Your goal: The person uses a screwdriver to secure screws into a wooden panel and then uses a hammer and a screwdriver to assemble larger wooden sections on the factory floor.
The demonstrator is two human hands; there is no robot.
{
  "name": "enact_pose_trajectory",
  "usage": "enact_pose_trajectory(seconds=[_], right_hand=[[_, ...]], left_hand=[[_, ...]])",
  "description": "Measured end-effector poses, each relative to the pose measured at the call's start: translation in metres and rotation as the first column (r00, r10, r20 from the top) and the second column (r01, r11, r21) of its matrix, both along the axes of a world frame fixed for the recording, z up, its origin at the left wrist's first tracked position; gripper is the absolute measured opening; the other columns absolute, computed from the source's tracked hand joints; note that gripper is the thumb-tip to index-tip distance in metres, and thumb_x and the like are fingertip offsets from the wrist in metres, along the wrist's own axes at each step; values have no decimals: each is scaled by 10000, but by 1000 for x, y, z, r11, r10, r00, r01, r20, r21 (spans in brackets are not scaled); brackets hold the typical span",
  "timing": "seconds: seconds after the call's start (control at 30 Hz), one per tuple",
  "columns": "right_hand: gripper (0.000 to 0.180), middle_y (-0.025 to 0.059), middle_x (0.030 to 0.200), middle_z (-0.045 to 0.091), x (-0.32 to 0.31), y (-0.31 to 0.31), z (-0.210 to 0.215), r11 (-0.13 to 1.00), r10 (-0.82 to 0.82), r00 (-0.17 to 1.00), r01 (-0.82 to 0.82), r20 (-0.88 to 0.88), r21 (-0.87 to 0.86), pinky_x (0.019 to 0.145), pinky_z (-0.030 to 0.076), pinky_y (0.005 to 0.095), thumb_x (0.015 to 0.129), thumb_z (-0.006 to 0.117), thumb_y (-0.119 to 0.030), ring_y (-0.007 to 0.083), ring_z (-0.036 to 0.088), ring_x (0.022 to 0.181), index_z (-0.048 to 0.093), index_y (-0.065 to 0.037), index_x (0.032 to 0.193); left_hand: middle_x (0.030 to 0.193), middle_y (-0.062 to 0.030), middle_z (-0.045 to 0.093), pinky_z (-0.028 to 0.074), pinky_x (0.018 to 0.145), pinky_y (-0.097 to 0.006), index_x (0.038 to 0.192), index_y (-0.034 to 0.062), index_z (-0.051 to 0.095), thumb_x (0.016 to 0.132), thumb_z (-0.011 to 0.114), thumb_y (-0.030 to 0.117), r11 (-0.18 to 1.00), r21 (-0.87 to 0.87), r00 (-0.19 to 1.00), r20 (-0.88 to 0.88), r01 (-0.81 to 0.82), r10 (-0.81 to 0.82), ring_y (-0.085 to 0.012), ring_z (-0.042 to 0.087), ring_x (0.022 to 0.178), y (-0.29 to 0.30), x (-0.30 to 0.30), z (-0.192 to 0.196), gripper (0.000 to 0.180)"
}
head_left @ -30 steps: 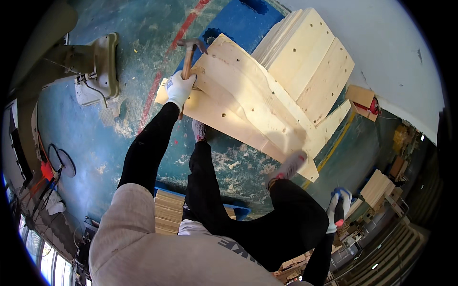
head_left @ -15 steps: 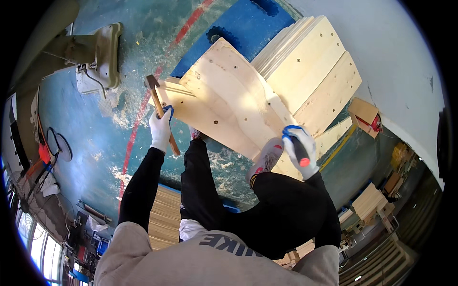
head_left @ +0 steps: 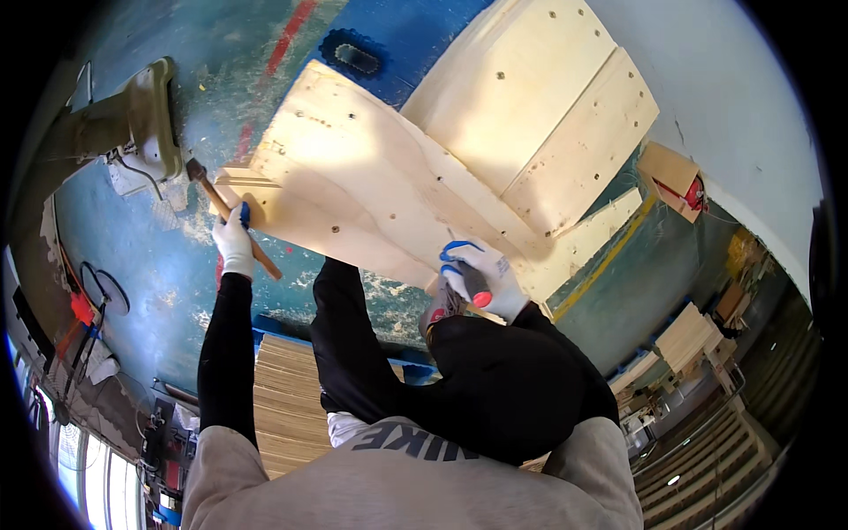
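My left hand [head_left: 233,242], in a white glove with blue fingertips, grips a hammer [head_left: 256,251] by its wooden handle; the dark head points up and left. The hammer is beside the left end of a pale plywood panel [head_left: 353,168] dotted with small dark holes or fittings. Over the panel's near right part, my gloved right hand [head_left: 496,281] is closed around a dark-handled tool with a red end [head_left: 480,294]. Its tip is too unclear to tell the kind. Another wooden piece [head_left: 252,196] shows from under the panel's left end.
More plywood panels [head_left: 521,97] lie stacked at the far right by the white wall. A cardboard box [head_left: 670,175] with something red stands beside them. Past the panels lies a blue sheet [head_left: 415,44]. A metal machine base [head_left: 150,124] stands at left; stacked boards [head_left: 287,397] are near my leg.
The top panel has shifted left over the piece beneath it. My right hand has moved left with its tool. The view has shifted too; my left hand still holds the hammer.
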State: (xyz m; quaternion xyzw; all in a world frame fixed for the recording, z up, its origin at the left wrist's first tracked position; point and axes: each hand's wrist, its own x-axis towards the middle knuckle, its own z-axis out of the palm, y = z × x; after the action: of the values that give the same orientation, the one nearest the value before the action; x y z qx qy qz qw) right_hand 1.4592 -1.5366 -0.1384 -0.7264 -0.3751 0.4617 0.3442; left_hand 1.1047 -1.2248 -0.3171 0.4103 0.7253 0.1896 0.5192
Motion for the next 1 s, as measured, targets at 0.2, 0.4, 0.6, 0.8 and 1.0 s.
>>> enact_pose_trajectory(seconds=[0.2, 0.4, 0.6, 0.8, 1.0], right_hand=[[341, 121, 1112, 675, -8, -23, -19, 991, 121, 990, -117, -73, 60, 877, 558, 389, 818, 783, -102, 313, 679, 989, 661, -81, 1136], [342, 96, 1107, 680, -17, -48, -43, 976, 65, 993, -42, -99, 215, 853, 542, 405, 810, 802, -119, 320, 656, 1012, 655, -100, 1118], [361, 119, 1060, 648, -24, -62, -55, 980, 29, 991, -3, -128, 197, 854, 515, 417, 812, 797, -193, 333, 638, 1012, 638, -101, 1123], [418, 142, 1047, 663, -45, -82, -86, 957, 40, 980, 18, -194, 288, 831, 509, 433, 774, 777, -140, 361, 637, 1013, 633, -64, 1159], [305, 132, 999, 616, -41, -80, -61, 951, -93, 992, 115, -88, 287, 778, 525, 394, 834, 733, -69, 320, 659, 891, 617, -52, 1115]], left_hand=[[982, -65, 685, 544, 772, -314, 1163, -48, 660, 901, 737, 171, 986, 164, 997, -67, 33, -22, -163, 649, 830, 2, -30, -23, 350], [933, -39, 690, 545, 710, -283, 1173, -44, 652, 913, 768, 182, 995, 57, 993, -86, 82, -77, -143, 669, 794, 19, -27, -20, 363], [943, -43, 690, 544, 693, -282, 1109, -83, 691, 910, 779, 193, 996, 49, 989, -133, 68, -61, -138, 657, 769, 25, -38, -31, 352], [1031, -95, 683, 562, 793, -344, 1128, -113, 665, 874, 801, 222, 996, -13, 987, -134, 93, -94, -189, 661, 881, 28, -23, -21, 442], [1074, -116, 689, 550, 835, -364, 1175, -116, 650, 886, 759, 242, 990, -53, 978, -159, 132, -139, -228, 664, 913, 28, -5, -17, 473]])
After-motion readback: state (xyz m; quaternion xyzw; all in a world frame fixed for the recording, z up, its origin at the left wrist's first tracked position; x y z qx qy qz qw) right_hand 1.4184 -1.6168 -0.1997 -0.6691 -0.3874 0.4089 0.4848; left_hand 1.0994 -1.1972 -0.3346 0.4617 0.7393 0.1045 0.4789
